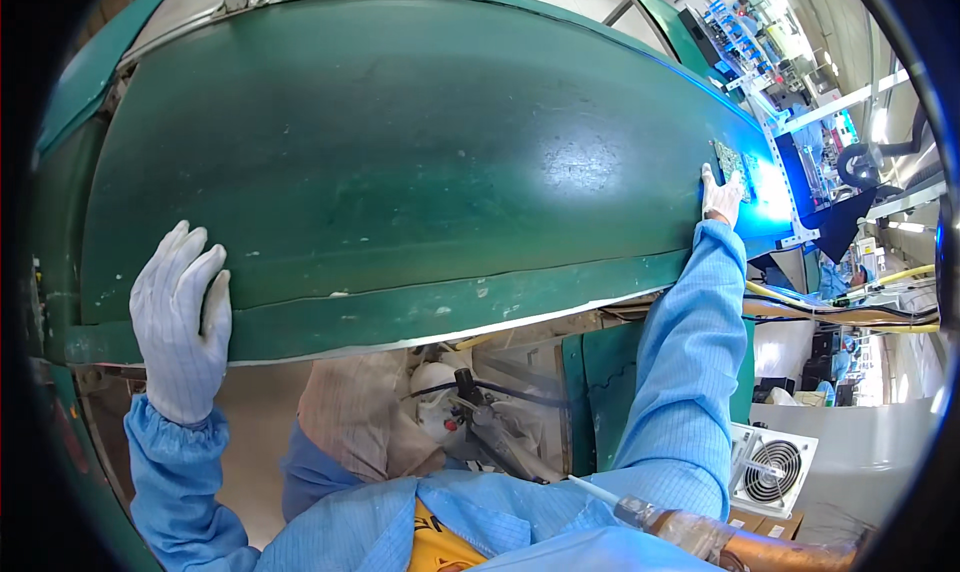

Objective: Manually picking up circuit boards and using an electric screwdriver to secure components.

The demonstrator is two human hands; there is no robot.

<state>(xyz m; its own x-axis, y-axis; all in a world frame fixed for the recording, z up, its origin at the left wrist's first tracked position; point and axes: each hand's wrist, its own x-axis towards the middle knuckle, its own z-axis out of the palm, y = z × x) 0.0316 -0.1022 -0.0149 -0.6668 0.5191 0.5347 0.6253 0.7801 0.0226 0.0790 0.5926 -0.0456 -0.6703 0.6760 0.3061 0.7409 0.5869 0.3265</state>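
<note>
In a white glove, my left hand (185,322) rests at the left end of the green mat, near its front edge. Its fingers are stretched out, thumb a little apart, with nothing held. My right arm reaches far out to the right. There my right hand (722,197), gloved too, has its fingers around the near end of a small green circuit board (729,159). The board stands at a slant by the brightly lit right end of the mat. Its far side and some of the fingers are hard to make out.
The green mat (400,162) covers the worktable, with small white flecks on it. A white metal frame (782,162) rises at the right end. Cables (850,307) run beyond it. A fan unit (773,469) and an orange-brown tube-like tool (770,549) sit low at the right.
</note>
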